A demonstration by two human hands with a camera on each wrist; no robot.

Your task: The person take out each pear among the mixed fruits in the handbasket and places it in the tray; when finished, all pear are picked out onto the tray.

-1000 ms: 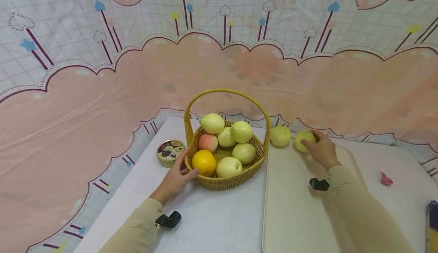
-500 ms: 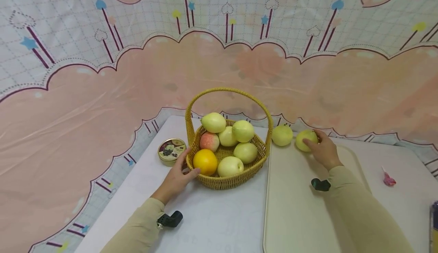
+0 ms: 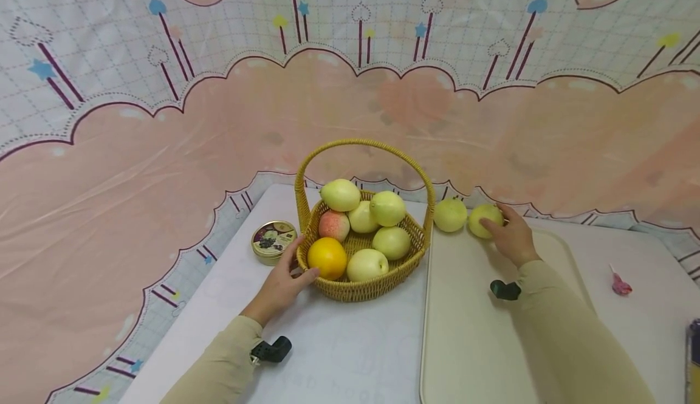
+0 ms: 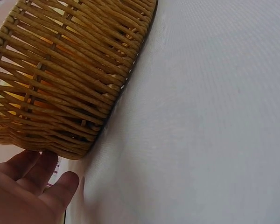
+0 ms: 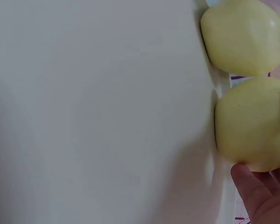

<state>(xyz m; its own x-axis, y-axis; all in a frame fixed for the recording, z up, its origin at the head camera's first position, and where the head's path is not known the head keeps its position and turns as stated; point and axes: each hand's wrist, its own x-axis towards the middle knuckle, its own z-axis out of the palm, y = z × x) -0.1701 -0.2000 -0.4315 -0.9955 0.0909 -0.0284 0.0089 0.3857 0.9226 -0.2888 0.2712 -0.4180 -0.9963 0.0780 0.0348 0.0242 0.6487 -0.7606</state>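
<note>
A yellow wicker basket (image 3: 355, 291) with a tall handle holds an orange (image 3: 327, 259), a reddish peach (image 3: 333, 226) and several pale green fruits (image 3: 367, 265). My left hand (image 3: 280, 282) grips its left side, the thumb at the rim near the orange. In the left wrist view, fingertips (image 4: 49, 161) lie against the woven wall. My right hand (image 3: 514, 234) holds a pale green pear (image 3: 484, 220) at the far edge of the cream tray (image 3: 470, 331), fingers and thumb around its right side. Another pale green pear (image 3: 450, 215) sits just left of it, close to the basket.
A round tin (image 3: 273, 242) with a printed lid stands left of the basket. On the white table (image 3: 350, 355), right of the tray, lies a pink-wrapped lollipop (image 3: 621, 284). A dark and yellow item (image 3: 693, 355) shows at the right edge. A patterned curtain (image 3: 350, 112) hangs behind.
My right hand has shifted slightly left with the pear, narrowing the gap to the other pear. My left hand stays on the basket.
</note>
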